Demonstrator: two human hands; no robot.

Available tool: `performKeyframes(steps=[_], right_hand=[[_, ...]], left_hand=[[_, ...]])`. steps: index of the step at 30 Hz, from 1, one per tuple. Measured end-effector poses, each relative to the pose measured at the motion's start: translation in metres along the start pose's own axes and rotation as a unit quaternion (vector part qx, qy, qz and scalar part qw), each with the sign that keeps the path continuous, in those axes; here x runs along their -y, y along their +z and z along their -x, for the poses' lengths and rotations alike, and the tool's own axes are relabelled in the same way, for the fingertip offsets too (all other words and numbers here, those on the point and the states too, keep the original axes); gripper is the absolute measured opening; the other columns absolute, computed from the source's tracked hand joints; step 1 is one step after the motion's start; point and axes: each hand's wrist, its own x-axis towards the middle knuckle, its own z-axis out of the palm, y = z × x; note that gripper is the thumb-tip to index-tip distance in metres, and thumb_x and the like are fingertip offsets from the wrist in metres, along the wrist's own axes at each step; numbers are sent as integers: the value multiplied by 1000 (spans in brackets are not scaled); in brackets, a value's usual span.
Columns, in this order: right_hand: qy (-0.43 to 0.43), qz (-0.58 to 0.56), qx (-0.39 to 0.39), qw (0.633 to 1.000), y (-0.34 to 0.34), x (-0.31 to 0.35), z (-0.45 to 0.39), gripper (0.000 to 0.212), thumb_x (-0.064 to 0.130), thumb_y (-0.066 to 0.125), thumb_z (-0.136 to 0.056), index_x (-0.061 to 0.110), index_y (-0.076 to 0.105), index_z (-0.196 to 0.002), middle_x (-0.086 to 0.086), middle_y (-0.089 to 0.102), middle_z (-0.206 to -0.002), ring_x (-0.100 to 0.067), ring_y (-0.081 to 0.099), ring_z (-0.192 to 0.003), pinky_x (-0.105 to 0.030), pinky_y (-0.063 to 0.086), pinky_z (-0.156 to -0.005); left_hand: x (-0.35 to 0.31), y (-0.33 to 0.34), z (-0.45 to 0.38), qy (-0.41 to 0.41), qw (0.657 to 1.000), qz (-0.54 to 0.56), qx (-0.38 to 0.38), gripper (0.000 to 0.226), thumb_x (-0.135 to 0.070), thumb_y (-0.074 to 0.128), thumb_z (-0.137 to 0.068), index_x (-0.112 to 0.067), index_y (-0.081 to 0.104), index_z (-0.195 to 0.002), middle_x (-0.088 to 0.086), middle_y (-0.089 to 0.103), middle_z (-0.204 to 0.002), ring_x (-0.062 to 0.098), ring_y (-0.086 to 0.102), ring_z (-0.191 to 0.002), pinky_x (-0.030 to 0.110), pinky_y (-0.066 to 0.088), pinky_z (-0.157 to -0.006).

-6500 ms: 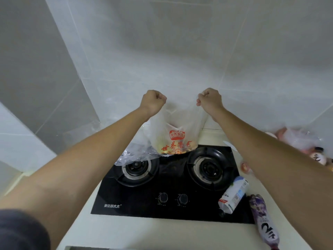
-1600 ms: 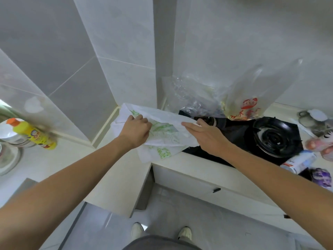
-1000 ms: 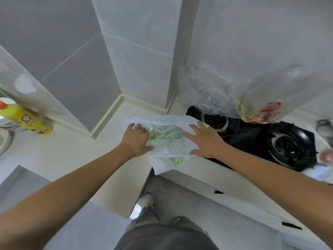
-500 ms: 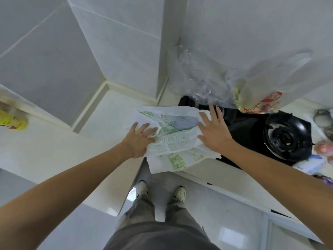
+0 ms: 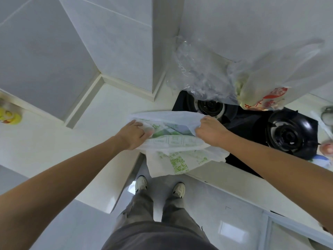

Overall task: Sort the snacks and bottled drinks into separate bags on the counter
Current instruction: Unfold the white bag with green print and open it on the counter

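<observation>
Head view, left hand: I see my left hand (image 5: pixel 132 135) closed on the left edge of the white bag (image 5: pixel 173 141), fingers (image 5: pixel 142 129) curled into the plastic.
Head view, right hand: my right hand (image 5: pixel 210 132) is pinched shut on the bag's upper right edge, knuckles up.
White bag: it carries green print and lies at the inner corner of the desk (image 5: pixel 59 147), stretched between both hands; its lower part hangs over the desk edge above the floor (image 5: pixel 225 204).
Clear bag with red print: this bag (image 5: pixel 266 83) stands behind the stove (image 5: pixel 252 127), against the tiled wall (image 5: pixel 108 42), with yellowish contents low inside.
Crumpled clear plastic: it (image 5: pixel 196 74) sits just beside that bag, over the rear left burner (image 5: pixel 209 105).
Far right edge: a pink item (image 5: pixel 327 147) and a pale blue one (image 5: pixel 321 160) lie beside the stove; I cannot tell what they are.
Far left: a blurred yellow bottle (image 5: pixel 9 116) on the desk.
Below: my shoes (image 5: pixel 141 183) on the floor.
</observation>
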Motion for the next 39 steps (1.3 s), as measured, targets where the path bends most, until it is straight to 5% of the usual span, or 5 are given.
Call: performKeyframes(steps=[4,10,18,29,39], right_hand=[[67,14,30,997,6,-5,3,53,68,44,-98,24,52,-70,7,51,-73,-22,44,-92,-40,34,-101],[98,-18,30,995,15,-11,12,80,86,42,-82,19,71,-115,-5,53,-127,-34,40,-127,-57,10,-125],[186,-146,-83,968,4,-4,34,132,92,51,-73,14,0,-166,-20,23,-164,-43,18,-152,-55,12,-127],[140,-154,-273,939,-23,20,8,103,77,72,-68,23,46,-152,-15,48,-133,-45,46,-124,-66,28,-114],[44,-17,-257,965,10,29,-15,67,46,86,-74,5,65,-123,-19,51,-143,-41,44,-139,-61,20,-124]], left_hand=[[-9,-2,-3,-48,996,-71,6,53,-39,23,-111,-16,69,-123,11,70,-121,30,40,-141,35,15,-123],[-17,-5,-4,-86,980,-176,8,70,-76,42,-91,-28,52,-140,4,59,-141,27,37,-144,45,1,-128],[12,-54,27,-173,948,-259,-64,122,-100,23,-68,-25,6,-163,9,50,-150,31,20,-151,68,-14,-117],[63,-94,86,-156,919,-239,-272,110,-59,92,-52,-20,45,-144,25,44,-132,45,41,-126,74,-2,-116],[67,-30,92,26,933,-259,-249,66,-37,93,-58,-15,63,-113,11,60,-124,35,55,-124,69,26,-111]])
